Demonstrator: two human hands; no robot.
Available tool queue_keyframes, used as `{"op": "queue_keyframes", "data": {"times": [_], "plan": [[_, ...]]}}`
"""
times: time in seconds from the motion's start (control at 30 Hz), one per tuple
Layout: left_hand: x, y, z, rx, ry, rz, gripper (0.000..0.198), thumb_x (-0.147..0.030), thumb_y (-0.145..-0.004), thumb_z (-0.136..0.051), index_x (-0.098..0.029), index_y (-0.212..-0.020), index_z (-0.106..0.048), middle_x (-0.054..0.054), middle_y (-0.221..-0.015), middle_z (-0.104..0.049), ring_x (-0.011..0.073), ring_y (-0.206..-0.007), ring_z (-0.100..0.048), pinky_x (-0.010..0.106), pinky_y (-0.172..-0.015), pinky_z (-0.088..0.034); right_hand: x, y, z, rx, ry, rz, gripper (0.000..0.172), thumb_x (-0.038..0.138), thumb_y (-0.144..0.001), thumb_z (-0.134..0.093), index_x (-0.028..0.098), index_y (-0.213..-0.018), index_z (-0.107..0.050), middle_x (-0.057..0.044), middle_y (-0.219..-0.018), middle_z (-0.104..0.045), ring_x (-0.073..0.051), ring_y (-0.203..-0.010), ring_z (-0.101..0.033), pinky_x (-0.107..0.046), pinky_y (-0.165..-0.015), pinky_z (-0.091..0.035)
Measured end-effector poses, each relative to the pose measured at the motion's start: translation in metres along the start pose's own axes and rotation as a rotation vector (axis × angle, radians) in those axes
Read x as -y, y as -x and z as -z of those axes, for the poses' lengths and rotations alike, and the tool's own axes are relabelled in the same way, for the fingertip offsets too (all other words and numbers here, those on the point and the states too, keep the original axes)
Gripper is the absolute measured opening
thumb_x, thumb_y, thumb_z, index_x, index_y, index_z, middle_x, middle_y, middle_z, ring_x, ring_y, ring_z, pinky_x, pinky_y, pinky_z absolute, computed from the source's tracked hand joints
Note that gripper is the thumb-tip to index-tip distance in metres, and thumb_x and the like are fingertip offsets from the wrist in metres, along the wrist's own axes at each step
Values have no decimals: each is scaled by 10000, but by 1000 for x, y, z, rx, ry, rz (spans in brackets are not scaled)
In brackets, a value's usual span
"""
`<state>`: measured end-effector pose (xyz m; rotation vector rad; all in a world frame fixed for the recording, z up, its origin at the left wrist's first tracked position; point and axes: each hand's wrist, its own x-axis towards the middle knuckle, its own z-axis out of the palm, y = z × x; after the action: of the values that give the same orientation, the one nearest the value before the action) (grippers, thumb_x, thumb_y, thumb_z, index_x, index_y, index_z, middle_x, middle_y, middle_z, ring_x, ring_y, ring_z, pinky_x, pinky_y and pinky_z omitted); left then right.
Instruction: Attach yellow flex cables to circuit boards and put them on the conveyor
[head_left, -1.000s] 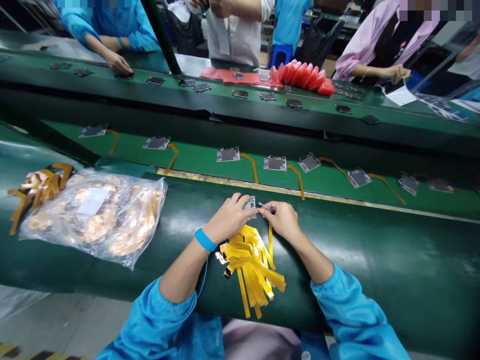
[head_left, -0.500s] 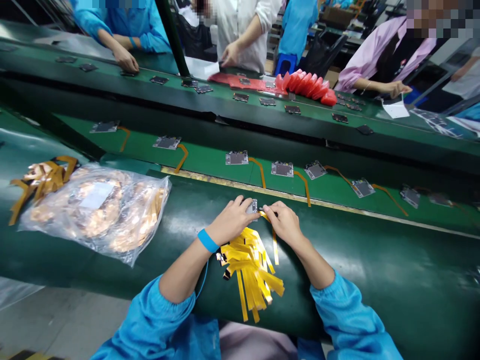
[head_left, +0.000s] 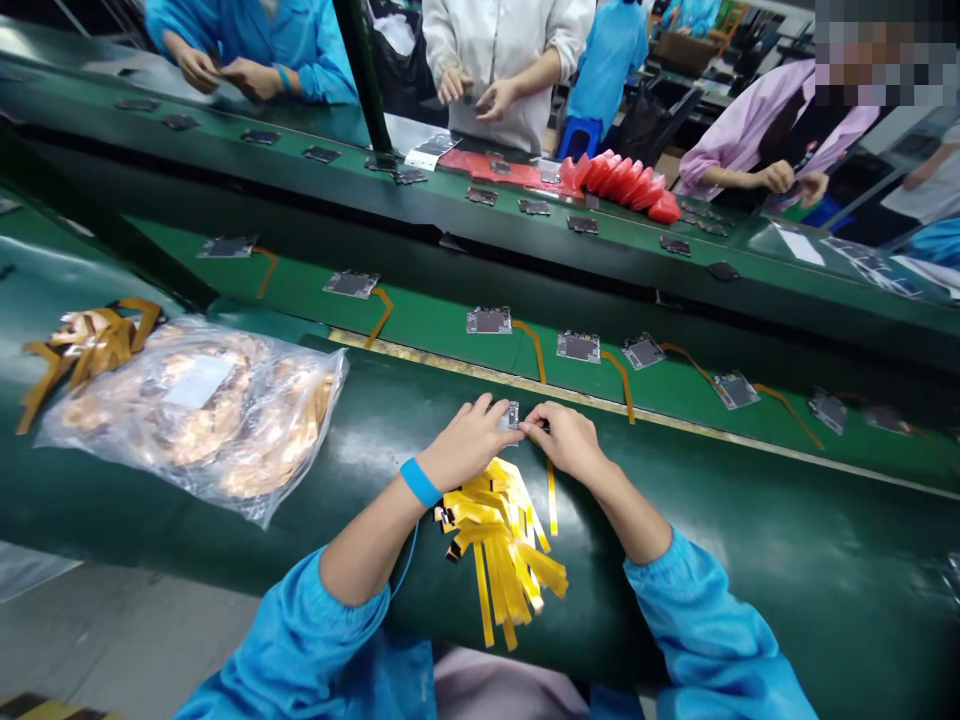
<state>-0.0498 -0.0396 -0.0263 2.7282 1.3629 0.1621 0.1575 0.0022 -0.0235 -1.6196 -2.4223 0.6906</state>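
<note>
My left hand (head_left: pixel 469 440) rests over a small circuit board (head_left: pixel 512 416) on the green bench, its fingers holding the board at the left side. Much of that board is hidden under those fingers. At the board's right edge, my right hand (head_left: pixel 564 438) pinches the end of a yellow flex cable (head_left: pixel 553 497). The cable's tail hangs down below the hand, and the pinched end is covered by the fingertips. Just below my hands lies a loose bundle of yellow flex cables (head_left: pixel 501 550). A blue strap (head_left: pixel 420 482) with a thin cord circles my left wrist.
A clear plastic bag (head_left: pixel 202 415) of copper-coloured cables lies left, beside a cable pile (head_left: pixel 97 345). Beyond the pale strip edge (head_left: pixel 697 427), a green belt carries several boards (head_left: pixel 489 320) with cables attached. Co-workers stand behind a farther belt, near red pouches (head_left: pixel 622 180).
Boards on the near belt have shifted slightly right. My right fingers have closed in tighter at the board's edge; my left hand stays nearly still. Co-workers' hands have moved.
</note>
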Motion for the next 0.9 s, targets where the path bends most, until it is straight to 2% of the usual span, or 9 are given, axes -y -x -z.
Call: {"op": "queue_keyframes", "data": {"times": [0.13, 0.23, 0.4, 0.47, 0.57, 0.7, 0.9], "plan": [[-1, -1, 2, 3, -1, -1, 400, -162, -990, -533, -333, -1325, -668, 149, -1430, -513, 327, -1209, -474, 429, -887, -497, -1, 1, 2, 6, 2, 3, 116, 338, -968, -669, 270, -917, -747, -10, -972, -741, -186, -867, -662, -269, -661, -364], [1, -1, 3, 3, 11, 1, 379, -188, -990, -546, -336, -1316, -667, 140, -1415, -529, 337, -1219, -475, 435, -887, -496, -8, 4, -3, -41, -95, 5, 130, 345, -957, -655, 257, -904, -735, -9, -928, -734, -176, -824, -649, -265, -671, -382], [11, 4, 7, -50, 108, 33, 416, -216, -947, -587, -240, -1362, -603, 134, -1387, -572, 322, -1244, -496, 452, -954, -483, -29, 6, -14, -181, -574, -59, 401, 580, -932, -572, 201, -872, -691, -27, -775, -683, -162, -655, -578, -270, -622, -415], [16, 7, 9, -67, 129, 51, 446, -234, -911, -611, -210, -1357, -596, 151, -1412, -565, 335, -1287, -488, 471, -977, -477, -33, 6, -17, -205, -697, -92, 489, 670, -893, -569, 193, -851, -668, -23, -714, -642, -158, -609, -540, -269, -582, -398], [23, 11, 11, -48, 103, 62, 452, -226, -858, -642, -203, -1309, -626, 165, -1449, -555, 360, -1327, -480, 492, -984, -473, -33, 4, -19, -229, -750, -98, 518, 705, -865, -575, 195, -831, -658, -15, -687, -615, -151, -595, -515, -266, -568, -380], [30, 11, 10, -45, 89, 39, 433, -170, -858, -631, -224, -1287, -656, 149, -1388, -600, 331, -1254, -542, 465, -952, -492, -30, 1, -22, -234, -793, -96, 503, 690, -854, -589, 194, -844, -670, -17, -709, -635, -151, -618, -535, -268, -599, -409], [35, 11, 12, -52, 82, -22, 474, -201, -835, -676, -223, -1308, -659, 145, -1299, -627, 306, -1163, -582, 449, -943, -522, -34, -4, -18, -262, -936, -81, 577, 774, -796, -623, 197, -820, -647, -30, -746, -658, -175, -688, -589, -292, -661, -480]]}}
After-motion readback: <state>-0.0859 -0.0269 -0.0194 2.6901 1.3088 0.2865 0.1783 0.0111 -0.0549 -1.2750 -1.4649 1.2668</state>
